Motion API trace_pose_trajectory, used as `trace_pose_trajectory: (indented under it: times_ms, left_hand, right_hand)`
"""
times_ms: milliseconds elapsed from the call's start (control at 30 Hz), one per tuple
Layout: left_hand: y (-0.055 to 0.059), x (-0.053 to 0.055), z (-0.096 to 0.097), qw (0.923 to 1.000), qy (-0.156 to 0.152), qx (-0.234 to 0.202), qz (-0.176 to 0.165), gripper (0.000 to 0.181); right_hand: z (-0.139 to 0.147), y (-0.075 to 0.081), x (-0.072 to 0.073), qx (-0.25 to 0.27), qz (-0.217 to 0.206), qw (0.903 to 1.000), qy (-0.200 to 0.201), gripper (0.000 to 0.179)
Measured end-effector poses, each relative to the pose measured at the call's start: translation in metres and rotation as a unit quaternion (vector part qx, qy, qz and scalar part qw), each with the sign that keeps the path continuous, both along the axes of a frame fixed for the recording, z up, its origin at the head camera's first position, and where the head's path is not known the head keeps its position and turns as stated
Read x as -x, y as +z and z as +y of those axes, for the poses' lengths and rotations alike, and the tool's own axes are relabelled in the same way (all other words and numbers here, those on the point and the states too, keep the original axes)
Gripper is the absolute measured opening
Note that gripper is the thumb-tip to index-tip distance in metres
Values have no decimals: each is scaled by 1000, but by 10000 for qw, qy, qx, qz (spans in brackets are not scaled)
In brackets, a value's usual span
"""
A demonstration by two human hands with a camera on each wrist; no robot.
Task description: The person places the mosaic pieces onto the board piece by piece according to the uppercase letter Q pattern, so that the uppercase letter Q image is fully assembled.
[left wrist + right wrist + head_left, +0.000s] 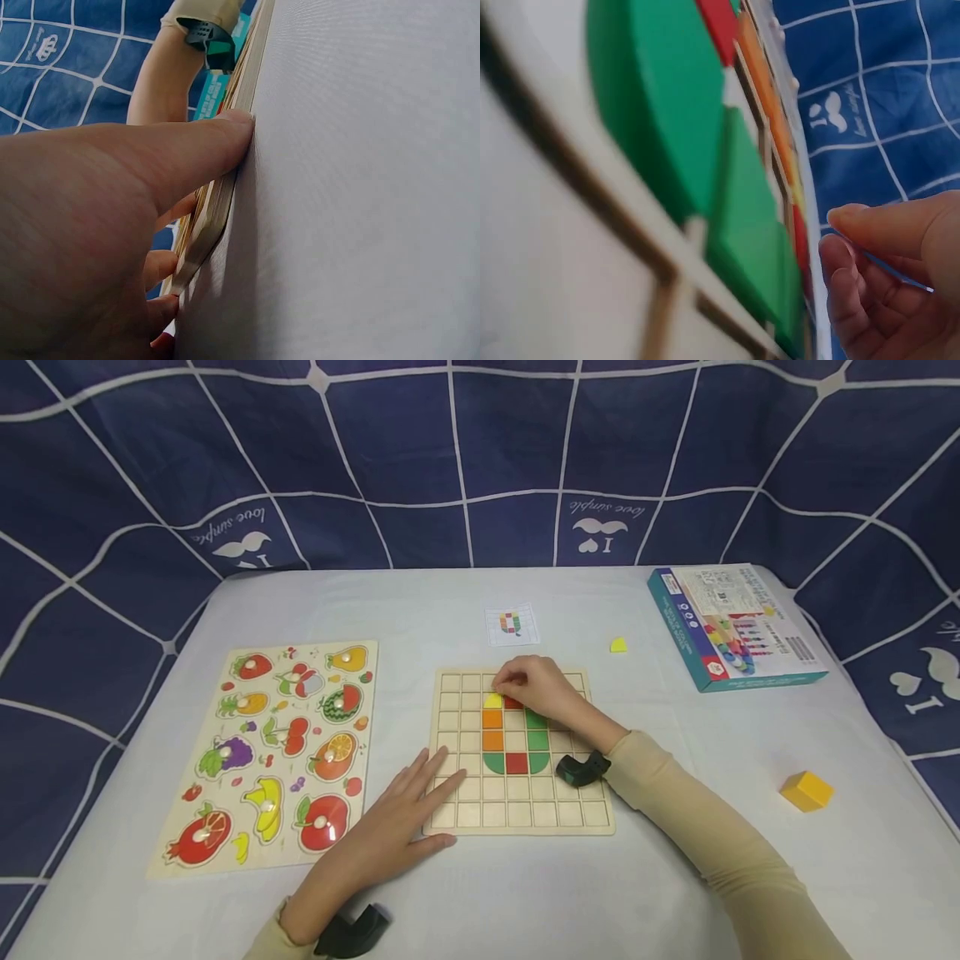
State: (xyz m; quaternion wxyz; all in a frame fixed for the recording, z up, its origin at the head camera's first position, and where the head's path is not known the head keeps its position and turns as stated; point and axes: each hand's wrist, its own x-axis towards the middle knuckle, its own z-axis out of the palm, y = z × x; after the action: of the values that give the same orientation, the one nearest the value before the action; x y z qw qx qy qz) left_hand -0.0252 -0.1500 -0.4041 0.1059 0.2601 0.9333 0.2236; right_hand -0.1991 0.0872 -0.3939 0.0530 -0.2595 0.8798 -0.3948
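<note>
My right hand (543, 687) is over the far part of a wooden grid board (480, 814). Its bent fingertips are right at a yellow quarter-round piece (492, 701). In the right wrist view nothing shows between the thumb and fingers of the right hand (892, 277). A ring of pieces lies in the grid: orange squares (492, 719) at left, green pieces (537, 740) at right, a red square (517, 763) at the near side. The hand partly covers another red piece (513, 702). My left hand (393, 827) rests with spread fingers on the board's near-left corner, thumb at its edge.
A pattern card (512, 624) lies behind the board. A loose yellow piece (618, 645) is to its right. At far right stand a game box (738, 627) and a yellow-orange block (807, 791). A fruit puzzle board (270, 760) lies at left.
</note>
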Motion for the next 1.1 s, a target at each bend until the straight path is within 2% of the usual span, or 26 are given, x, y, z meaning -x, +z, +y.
trace_pose_trajectory:
  times_ms: [200, 367, 500, 600, 667, 800, 1000, 1100]
  left_hand:
    - [-1, 0, 1, 10000, 21, 22, 5, 76]
    - [-1, 0, 1, 10000, 25, 13, 56, 76]
    - [-1, 0, 1, 10000, 38, 10, 43, 76]
    - [-1, 0, 1, 10000, 41, 5, 3, 76]
    - [-1, -1, 1, 10000, 44, -3, -24, 76]
    - [-1, -1, 1, 10000, 44, -16, -38, 76]
    - [-1, -1, 1, 10000, 56, -1, -48, 76]
    - [0, -1, 1, 10000, 55, 19, -16, 76]
  right_hand:
    - [29, 8, 5, 354, -87, 9986, -395, 10]
    - [73, 9, 13, 441, 6, 9927, -1120, 16]
    - [108, 4, 22, 391, 129, 9787, -2013, 18]
    - [129, 1, 26, 344, -62, 9647, -2611, 21]
    - [137, -1, 28, 266, -201, 9584, -2836, 23]
    - [145, -6, 30, 98, -272, 9547, -2961, 27]
    - [148, -15, 35, -223, -280, 9599, -2780, 34]
    - [149, -17, 39, -390, -113, 9636, -2643, 31]
